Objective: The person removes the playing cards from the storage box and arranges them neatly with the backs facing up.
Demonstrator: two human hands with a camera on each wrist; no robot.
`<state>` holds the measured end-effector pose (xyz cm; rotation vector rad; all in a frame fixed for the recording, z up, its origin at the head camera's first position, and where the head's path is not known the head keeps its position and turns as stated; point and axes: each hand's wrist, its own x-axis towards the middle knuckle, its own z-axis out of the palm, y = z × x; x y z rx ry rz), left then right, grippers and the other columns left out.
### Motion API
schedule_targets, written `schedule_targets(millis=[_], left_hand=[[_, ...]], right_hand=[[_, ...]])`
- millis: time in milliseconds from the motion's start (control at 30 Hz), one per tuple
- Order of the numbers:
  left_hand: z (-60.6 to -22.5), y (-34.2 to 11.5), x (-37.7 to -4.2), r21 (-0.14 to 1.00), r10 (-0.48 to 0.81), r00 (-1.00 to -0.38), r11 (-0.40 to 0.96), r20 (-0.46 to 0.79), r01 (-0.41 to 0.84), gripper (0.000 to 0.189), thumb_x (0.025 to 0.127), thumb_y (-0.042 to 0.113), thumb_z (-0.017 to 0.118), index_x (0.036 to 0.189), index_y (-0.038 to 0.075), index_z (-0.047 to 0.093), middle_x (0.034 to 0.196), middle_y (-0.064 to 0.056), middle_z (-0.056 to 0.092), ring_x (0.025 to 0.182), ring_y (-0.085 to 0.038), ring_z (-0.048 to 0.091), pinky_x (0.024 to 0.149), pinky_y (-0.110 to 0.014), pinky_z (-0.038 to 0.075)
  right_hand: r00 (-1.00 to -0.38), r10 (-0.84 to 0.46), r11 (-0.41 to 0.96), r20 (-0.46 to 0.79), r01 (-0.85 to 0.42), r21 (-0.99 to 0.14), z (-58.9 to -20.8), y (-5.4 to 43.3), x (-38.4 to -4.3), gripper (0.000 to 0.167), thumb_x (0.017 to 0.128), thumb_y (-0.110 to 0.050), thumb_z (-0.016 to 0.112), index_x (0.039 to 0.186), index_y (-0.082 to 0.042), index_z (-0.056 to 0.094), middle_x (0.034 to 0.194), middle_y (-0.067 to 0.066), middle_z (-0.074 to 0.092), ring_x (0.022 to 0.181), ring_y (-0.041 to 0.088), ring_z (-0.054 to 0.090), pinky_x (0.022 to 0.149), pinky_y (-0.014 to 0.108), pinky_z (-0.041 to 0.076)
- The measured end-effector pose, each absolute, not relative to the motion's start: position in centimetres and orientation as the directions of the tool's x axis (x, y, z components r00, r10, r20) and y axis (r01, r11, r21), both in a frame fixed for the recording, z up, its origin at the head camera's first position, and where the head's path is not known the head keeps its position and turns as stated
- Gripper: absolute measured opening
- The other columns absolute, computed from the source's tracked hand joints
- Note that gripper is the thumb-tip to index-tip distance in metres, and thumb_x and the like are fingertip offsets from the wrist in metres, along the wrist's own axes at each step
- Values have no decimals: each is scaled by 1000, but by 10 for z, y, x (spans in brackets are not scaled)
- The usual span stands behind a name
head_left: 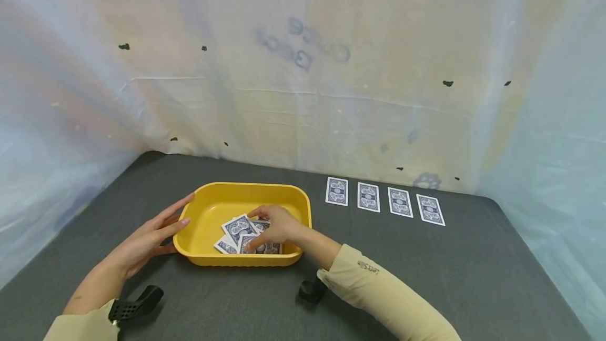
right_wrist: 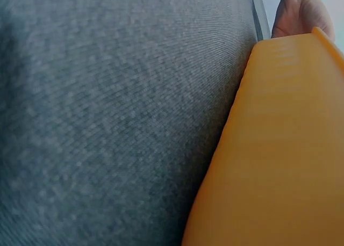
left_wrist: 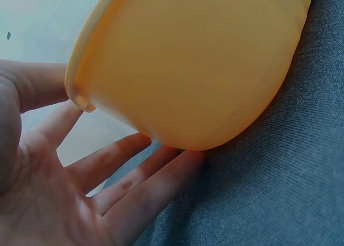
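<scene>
A yellow tray (head_left: 201, 229) stands on the dark cloth with a loose pile of patterned-back playing cards (head_left: 239, 229) inside. At its left end, my left hand (head_left: 150, 236) rests against the tray; in the left wrist view its fingers (left_wrist: 142, 195) lie nearly straight along the outer wall. My right hand (head_left: 280, 225) reaches over the tray's near right side, palm down, thumb and fingers spread over the cards. Its thumb overlaps a card near the front wall. The right wrist view has only the tray's outer side (right_wrist: 285, 149) and the left hand (right_wrist: 301, 15) beyond.
Four face-down cards are laid in a row at the back right, including a leftmost card (head_left: 337, 191) and a rightmost card (head_left: 430, 210). Translucent sheeting (head_left: 303, 109) hangs behind and at both sides of the dark table (head_left: 402, 262).
</scene>
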<state>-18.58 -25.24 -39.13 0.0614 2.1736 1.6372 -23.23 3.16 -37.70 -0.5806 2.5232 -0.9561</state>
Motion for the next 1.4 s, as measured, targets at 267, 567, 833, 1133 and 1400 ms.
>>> schedule_targets(millis=[267, 567, 833, 1133, 1400], left_hand=[[-391, -252, -186, 927, 281, -912, 311, -298, -207, 68, 102, 38, 43, 155, 35, 0, 159, -24, 1, 142, -47, 14, 97, -63, 41], [-391, -251, -186, 919, 272, -911, 329, -310, -215, 68, 102, 39, 44, 154, 36, 0, 159, -23, -3, 142, -48, 13, 97, -64, 40], [-392, -252, -186, 921, 272, -912, 327, -306, -211, 68, 102, 39, 43, 154, 37, -1, 160, -22, -4, 142, -48, 12, 97, -64, 40], [-390, -250, -185, 916, 261, -913, 335, -315, -220, 69, 102, 40, 43, 154, 35, -1, 160, -22, -5, 142, -48, 12, 97, -64, 41], [-390, -250, -185, 921, 266, -914, 328, -305, -212, 68, 102, 39, 43, 154, 35, 0, 160, -22, -5, 142, -49, 12, 97, -64, 41]], right_hand=[[-870, -452, 792, -198, -288, -539, -377, 30, -227, 73, 64, -23, 90, 129, -20, 58, 130, 6, 48, 120, 24, 42, 97, 35, 38], [-906, -374, 814, -199, -218, -539, -375, 33, -227, 68, 65, -20, 89, 126, -14, 61, 117, 7, 57, 110, 21, 48, 94, 33, 43], [-930, -332, 803, -160, -189, -565, -373, 34, -228, 49, 70, -17, 85, 116, -13, 67, 105, 6, 62, 113, 24, 52, 94, 34, 43], [-966, -251, 675, -68, -125, -728, -371, 34, -227, 37, 81, 1, 69, 116, -6, 64, 88, 7, 62, 74, 14, 53, 62, 22, 46], [-980, -201, 608, -13, -114, -786, -369, 35, -228, 40, 86, 3, 61, 124, -10, 58, 86, 5, 58, 71, 14, 50, 55, 20, 39]])
